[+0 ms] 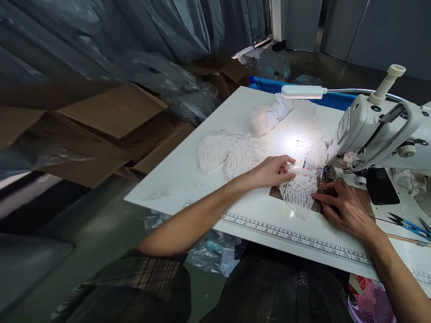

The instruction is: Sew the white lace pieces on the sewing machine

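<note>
A piece of white lace (298,194) lies on the white sewing table (188,175), in front of the needle of a white sewing machine (377,130). My left hand (274,171) rests on the lace's far left edge with fingers pressed flat on it. My right hand (343,207) presses down the lace's right edge beside the presser foot, fingers flat and close together. A brown card patch (278,192) shows under the lace.
A heap of lace pieces (229,152) and a bundle of white cloth (266,119) lie further back on the table. A lamp (303,92) shines on the work. Blue scissors (409,224) and a black phone (382,186) lie at right. Cardboard boxes (111,125) stand left.
</note>
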{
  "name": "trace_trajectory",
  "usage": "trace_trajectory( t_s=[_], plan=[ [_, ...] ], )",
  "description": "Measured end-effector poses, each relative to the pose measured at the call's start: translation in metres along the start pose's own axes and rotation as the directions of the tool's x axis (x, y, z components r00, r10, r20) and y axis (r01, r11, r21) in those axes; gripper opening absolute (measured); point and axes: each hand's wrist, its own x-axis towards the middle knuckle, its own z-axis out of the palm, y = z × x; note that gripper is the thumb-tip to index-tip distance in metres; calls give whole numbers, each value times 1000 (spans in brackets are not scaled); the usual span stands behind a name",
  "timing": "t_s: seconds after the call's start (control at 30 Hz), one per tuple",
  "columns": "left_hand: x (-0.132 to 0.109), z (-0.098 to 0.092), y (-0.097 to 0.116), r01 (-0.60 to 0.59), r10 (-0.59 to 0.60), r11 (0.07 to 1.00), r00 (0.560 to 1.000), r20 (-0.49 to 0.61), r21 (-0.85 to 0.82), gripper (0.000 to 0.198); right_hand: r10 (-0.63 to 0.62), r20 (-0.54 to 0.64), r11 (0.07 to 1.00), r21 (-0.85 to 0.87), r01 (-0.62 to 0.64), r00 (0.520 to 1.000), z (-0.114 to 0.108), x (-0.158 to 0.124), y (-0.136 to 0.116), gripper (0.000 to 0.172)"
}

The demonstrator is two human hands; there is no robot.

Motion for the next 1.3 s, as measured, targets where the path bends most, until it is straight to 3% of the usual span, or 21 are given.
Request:
trace_trajectory(
  t_s=[0.3, 0.4, 0.47, 0.5, 0.57, 0.63, 0.67, 0.73, 0.97, 1.13, 1.3],
  plan=[
    [0, 2, -5, -54, 55, 998, 998, -20, 24, 52, -12, -16, 1000, -5, 12, 1000, 0, 1, -1, 33],
    [1, 3, -5, -124, 146, 978, 981, -127, 168, 42, -7, -24, 1000, 0, 7, 1000, 0, 1, -1, 32],
    [4, 7, -3, -261, 342, 895, 922, -182, 362, 35, 1, -17, 1000, 8, -1, 1000, -1, 1, -1, 32],
    [6, 9, -2, -359, 463, 814, 876, -136, 458, 32, 3, -10, 1000, 11, -3, 1000, -1, 1, -1, 32],
    [12, 15, 1, -572, 645, 595, 759, 90, 564, 32, 3, 2, 1000, 13, -3, 1000, -1, 1, -1, 33],
    [19, 20, 5, -700, 691, 410, 657, 302, 585, 32, 3, 1, 1000, 11, -3, 1000, -1, 1, -1, 34],
    [23, 22, 7, -719, 679, 357, 638, 363, 596, 32, 5, 0, 1000, 11, -5, 1000, -2, 1, -1, 34],
    [28, 23, 10, -712, 636, 322, 651, 415, 624, 33, 7, 2, 1000, 10, -7, 1000, -2, 1, -1, 35],
    [31, 23, 12, -663, 552, 313, 710, 438, 680, 41, 13, -7, 1000, 6, -13, 1000, -1, 1, -3, 37],
    [37, 28, 18, -629, 543, 368, 744, 391, 685, 42, 48, -51, 998, 50, -46, 998, -1, 1, 1, 35],
    [45, 34, 18, -611, 580, 383, 743, 335, 693, 41, 49, -117, 995, 91, -38, 992, -1, 2, 5, 34]
  ],
)
